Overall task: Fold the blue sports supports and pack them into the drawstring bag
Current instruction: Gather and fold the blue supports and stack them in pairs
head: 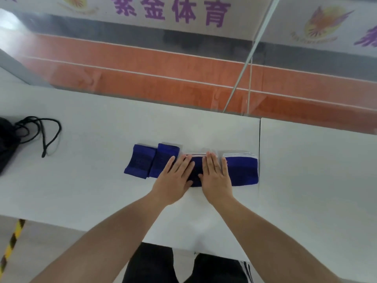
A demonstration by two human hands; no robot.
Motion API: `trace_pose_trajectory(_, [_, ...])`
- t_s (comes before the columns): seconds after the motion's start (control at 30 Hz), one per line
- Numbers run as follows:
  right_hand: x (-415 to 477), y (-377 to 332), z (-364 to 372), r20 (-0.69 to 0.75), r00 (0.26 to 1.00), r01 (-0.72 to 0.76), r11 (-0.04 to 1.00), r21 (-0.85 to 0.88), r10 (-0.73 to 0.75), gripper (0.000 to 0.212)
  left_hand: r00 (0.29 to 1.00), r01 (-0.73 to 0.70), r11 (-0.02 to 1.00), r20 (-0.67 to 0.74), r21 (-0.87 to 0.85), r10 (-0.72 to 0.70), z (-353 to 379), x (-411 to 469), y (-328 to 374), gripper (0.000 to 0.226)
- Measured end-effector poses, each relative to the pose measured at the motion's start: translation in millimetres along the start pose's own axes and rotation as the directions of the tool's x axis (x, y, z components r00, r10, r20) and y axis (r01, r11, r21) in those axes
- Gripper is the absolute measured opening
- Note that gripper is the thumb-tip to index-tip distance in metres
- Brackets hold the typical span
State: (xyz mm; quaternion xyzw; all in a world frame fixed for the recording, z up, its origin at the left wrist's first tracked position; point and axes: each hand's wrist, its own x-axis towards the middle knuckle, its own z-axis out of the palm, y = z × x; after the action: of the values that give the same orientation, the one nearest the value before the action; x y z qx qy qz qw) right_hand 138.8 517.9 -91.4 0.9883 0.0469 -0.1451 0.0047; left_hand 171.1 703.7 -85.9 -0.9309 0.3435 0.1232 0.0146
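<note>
Supports, blue, four in a row on table, bag well apart at left: likely soft, light, springy knit, best pinched across folded edges; left hand and right hand press one flat, fingers straight.

"紫金体育" on wall banner

2 hands flat on blue support, 2 folded supports left, black bag
</note>
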Motion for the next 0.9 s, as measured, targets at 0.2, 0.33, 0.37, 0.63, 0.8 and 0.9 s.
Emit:
trace_pose_trajectory(0.2, [10.2, -35.1, -35.7, -0.07, 0.987, 0.151, 0.987, 0.054, -0.147, 0.049, 0.999, -0.042, 0.998, 0.011, 0.052, 0.042, -3.6, -38.1, -68.1, 0.055])
trace_pose_trajectory(0.33, [17.0, -76.1, -31.3, -0.023, 0.982, 0.188, 0.974, 0.124, -0.187, 0.044, 0.968, -0.253, 0.961, 0.02, 0.114, 0.252, -0.7, -24.5, -99.8, 0.04])
trace_pose_trajectory(0.37, [17.6, -84.2, -28.3, 0.006, 0.985, 0.168, 0.974, 0.152, -0.171, 0.046, 0.951, -0.305, 0.942, 0.001, 0.137, 0.308, -0.1, -21.2, -103.5, 0.035])
trace_pose_trajectory(0.63, [7.3, -115.5, -31.5, 0.036, 0.999, -0.024, 0.966, 0.257, 0.015, 0.02, 0.893, -0.449, 0.884, -0.061, -0.127, 0.445, -9.0, -22.1, -118.7, 0.017])
trace_pose_trajectory(0.8, [5.3, -119.6, -45.6, 0.11, 0.984, -0.171, 0.919, 0.355, 0.141, 0.024, 0.956, -0.267, 0.896, 0.02, -0.356, 0.293, -19.0, -38.1, -121.2, 0.038])
trace_pose_trajectory(0.9, [7.8, -121.6, -45.4, 0.127, 0.976, -0.208, 0.918, 0.338, 0.175, 0.031, 0.975, -0.172, 0.892, 0.06, -0.418, 0.216, -16.0, -29.2, -118.6, 0.036])
